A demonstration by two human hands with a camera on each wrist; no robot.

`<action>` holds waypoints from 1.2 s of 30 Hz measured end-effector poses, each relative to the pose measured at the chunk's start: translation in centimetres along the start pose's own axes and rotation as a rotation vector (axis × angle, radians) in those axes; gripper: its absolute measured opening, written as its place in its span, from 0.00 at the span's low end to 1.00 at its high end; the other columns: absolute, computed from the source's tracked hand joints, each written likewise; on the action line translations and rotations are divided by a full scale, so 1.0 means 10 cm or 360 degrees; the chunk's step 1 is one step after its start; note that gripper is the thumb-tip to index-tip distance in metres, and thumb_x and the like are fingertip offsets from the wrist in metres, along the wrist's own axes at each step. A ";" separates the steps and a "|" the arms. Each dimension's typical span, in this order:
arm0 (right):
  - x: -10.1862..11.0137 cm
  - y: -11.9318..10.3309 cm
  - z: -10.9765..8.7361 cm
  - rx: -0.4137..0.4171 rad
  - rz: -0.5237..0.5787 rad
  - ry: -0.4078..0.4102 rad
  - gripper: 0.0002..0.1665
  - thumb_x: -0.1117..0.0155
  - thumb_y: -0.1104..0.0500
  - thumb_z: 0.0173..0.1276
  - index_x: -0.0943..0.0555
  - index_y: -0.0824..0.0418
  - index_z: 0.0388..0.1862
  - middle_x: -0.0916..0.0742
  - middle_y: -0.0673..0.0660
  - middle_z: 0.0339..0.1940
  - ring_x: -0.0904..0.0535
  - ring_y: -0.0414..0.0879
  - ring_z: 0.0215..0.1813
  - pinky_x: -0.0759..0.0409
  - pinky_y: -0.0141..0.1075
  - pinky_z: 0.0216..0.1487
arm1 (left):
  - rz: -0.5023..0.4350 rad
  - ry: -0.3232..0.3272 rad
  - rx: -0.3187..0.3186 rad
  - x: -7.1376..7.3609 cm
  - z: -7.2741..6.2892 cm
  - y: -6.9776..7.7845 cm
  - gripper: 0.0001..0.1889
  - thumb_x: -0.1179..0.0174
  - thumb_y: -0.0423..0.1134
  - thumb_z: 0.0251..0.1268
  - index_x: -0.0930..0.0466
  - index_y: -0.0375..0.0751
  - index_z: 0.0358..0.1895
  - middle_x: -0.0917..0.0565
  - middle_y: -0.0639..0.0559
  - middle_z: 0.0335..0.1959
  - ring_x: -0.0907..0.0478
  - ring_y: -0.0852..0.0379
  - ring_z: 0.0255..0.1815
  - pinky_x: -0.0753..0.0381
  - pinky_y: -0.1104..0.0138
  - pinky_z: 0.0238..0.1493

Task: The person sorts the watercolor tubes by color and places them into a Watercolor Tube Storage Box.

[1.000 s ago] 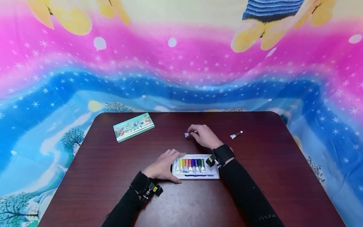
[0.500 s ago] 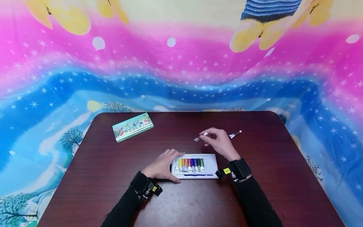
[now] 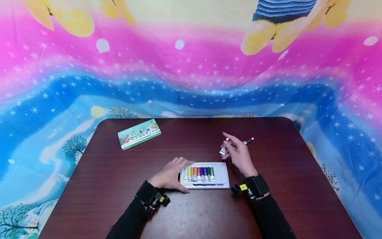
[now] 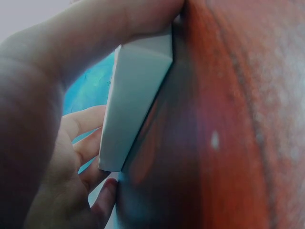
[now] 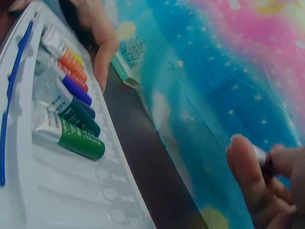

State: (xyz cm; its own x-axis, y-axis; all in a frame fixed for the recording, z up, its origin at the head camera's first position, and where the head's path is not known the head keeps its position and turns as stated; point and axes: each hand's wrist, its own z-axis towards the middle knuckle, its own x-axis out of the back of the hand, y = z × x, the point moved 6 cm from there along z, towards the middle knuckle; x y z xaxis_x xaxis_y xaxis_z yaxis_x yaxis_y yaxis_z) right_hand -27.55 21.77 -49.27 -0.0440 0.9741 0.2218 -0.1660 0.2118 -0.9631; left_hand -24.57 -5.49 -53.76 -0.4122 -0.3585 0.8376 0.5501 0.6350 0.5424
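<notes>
My left hand (image 3: 170, 175) holds the left end of a white plastic tray (image 3: 222, 174), thumb at its near edge and fingers at its far edge. Several coloured paint tubes (image 3: 200, 174), from yellow to green, lie side by side in the tray's slots. A blue paintbrush (image 5: 13, 90) rests in the tray's long front groove. Above the table, beyond the tray's right end, my right hand (image 3: 239, 155) pinches a small white-capped paint tube (image 3: 222, 150). Its colour is mostly hidden by the fingers. In the right wrist view, bare slots show beside the green tube (image 5: 82, 143).
Another paint tube (image 3: 250, 140), dark brown with a white end, lies on the table just behind the right hand. A green illustrated box (image 3: 139, 134) lies at the back left of the dark wooden table (image 3: 98, 186). A printed cloth (image 3: 191, 66) hangs behind.
My right hand has moved rightward from behind the tray, lifting the paint tube off the table and turning it more upright. The left hand stays at the tray.
</notes>
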 end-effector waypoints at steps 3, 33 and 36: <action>0.00 0.02 -0.01 -0.0065 -0.0067 0.0039 0.32 0.43 0.64 0.80 0.33 0.56 0.80 0.17 0.72 0.51 0.12 0.46 0.31 0.11 0.42 0.37 | -0.0006 -0.0004 0.0004 0.01 0.00 0.00 0.58 0.19 0.65 0.41 0.36 0.55 0.79 0.27 0.58 0.65 0.33 0.60 0.60 0.29 0.57 0.63; -0.23 0.18 -0.52 -0.0095 -0.0437 -0.0405 0.35 0.26 0.70 0.64 0.23 0.62 0.70 0.15 0.62 0.54 0.12 0.43 0.35 0.15 0.33 0.37 | -0.0005 -0.0006 -0.0002 -0.01 -0.01 0.01 0.58 0.19 0.65 0.41 0.36 0.55 0.79 0.27 0.59 0.64 0.34 0.61 0.59 0.29 0.58 0.62; -0.28 0.20 -0.55 -0.0091 -0.0513 -0.0411 0.34 0.25 0.69 0.63 0.21 0.61 0.69 0.15 0.60 0.52 0.14 0.39 0.33 0.16 0.32 0.36 | -0.0016 -0.0009 0.0009 -0.01 -0.01 0.00 0.58 0.19 0.64 0.41 0.37 0.55 0.80 0.27 0.59 0.64 0.34 0.60 0.59 0.29 0.58 0.63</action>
State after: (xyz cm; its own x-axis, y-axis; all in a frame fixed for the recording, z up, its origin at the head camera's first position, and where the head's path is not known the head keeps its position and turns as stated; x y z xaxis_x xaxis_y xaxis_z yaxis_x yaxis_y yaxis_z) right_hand -22.33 19.94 -52.65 -0.2458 0.8069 0.5371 -0.1571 0.5137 -0.8435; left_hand -24.45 -5.50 -53.79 -0.4216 -0.3609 0.8319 0.5419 0.6353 0.5503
